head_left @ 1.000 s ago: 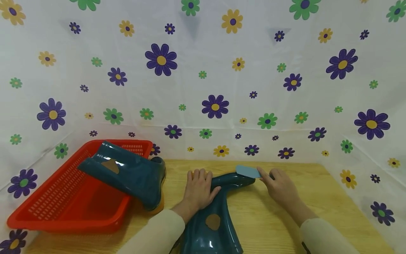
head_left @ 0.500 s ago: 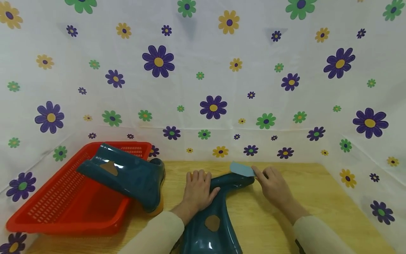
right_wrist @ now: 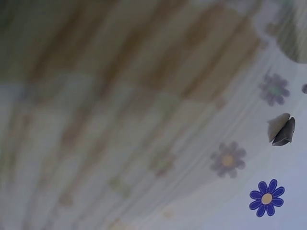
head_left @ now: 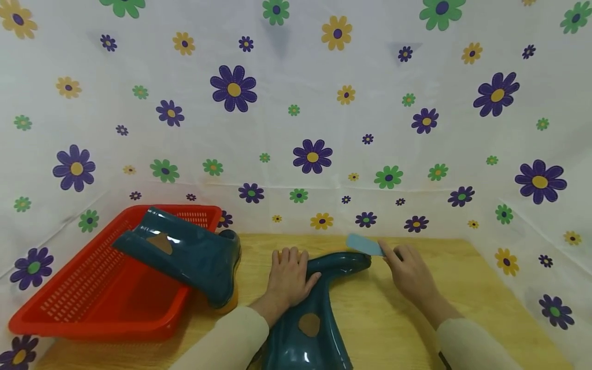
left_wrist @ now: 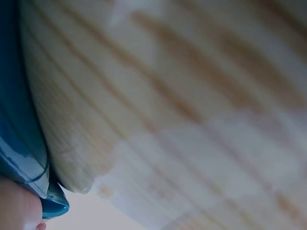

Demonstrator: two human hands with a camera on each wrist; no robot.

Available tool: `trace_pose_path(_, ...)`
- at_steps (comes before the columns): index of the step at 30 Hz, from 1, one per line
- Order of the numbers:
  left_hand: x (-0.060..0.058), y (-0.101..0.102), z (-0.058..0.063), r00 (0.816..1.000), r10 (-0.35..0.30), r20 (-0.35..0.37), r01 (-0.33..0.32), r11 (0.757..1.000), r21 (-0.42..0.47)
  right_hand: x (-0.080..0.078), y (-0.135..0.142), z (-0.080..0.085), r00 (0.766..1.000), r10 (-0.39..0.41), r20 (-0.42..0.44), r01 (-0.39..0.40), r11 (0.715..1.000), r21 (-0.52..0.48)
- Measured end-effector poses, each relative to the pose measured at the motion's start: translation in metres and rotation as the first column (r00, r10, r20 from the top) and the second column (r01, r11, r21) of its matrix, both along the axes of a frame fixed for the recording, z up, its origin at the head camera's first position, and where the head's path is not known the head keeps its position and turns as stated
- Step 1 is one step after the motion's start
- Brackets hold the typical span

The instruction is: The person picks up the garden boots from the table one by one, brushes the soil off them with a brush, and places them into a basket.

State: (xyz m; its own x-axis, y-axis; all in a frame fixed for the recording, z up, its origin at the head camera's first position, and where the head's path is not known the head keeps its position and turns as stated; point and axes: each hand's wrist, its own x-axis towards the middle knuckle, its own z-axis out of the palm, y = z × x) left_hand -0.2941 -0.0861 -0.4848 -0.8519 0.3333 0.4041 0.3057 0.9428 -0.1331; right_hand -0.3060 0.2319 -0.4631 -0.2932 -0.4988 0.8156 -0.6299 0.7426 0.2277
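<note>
A glossy teal rubber boot [head_left: 335, 334] lies on its side on the table, its toe to the right and its shaft towards me. A brown patch [head_left: 309, 325] marks the shaft. My left hand [head_left: 290, 277] grips the boot around the heel, thumb spread over the instep. In the left wrist view a fingertip [left_wrist: 19, 206] lies against the teal boot [left_wrist: 17, 105]. My right hand [head_left: 410, 272] holds a light-blue flat-headed tool [head_left: 363, 244] by its end, just above the boot's toe. The tool's underside is hidden. The right wrist view shows neither boot nor tool clearly.
On the left stands a red plastic basket [head_left: 99, 329] with slotted walls. A second teal boot [head_left: 194, 257] with a brown patch lies across its right rim, sole to the right. Behind the wooden table [head_left: 462, 308] hangs a flower-print cloth [head_left: 287, 72].
My right hand has moved the light-blue tool to the left along the boot's toe, then back to the right. The left hand and boot have stayed in place.
</note>
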Motion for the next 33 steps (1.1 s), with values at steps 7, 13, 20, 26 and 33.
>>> trace_pose_path(7, 0.0, 0.0, -0.002, 1.0, 0.004, 0.016, -0.004, 1.0, 0.004, 0.0, 0.008, 0.0, 1.0, -0.025, 0.008, 0.024, 0.996, 0.087)
trace_pose_path(13, -0.002, -0.001, 0.001, 1.0, 0.001, -0.011, -0.001, 1.0, 0.008, 0.003, 0.018, -0.001, 0.999, -0.027, 0.042, 0.025, 0.999, 0.047)
trace_pose_path(20, 0.001, 0.001, -0.002, 1.0, -0.016, -0.005, 0.016, 1.0, 0.018, 0.002, 0.014, -0.004, 1.0, -0.019, 0.01, 0.018, 0.999, 0.043)
trace_pose_path(26, 0.001, 0.001, -0.005, 1.0, -0.013, -0.024, 0.014, 1.0, 0.012, 0.006, 0.021, -0.004, 0.997, -0.052, 0.062, 0.05, 0.998, 0.034)
trace_pose_path(33, -0.001, -0.001, 0.0, 1.0, -0.022, -0.022, 0.022, 1.0, 0.017, 0.005, 0.028, -0.003, 0.999, -0.044, 0.018, 0.044, 0.999, 0.016)
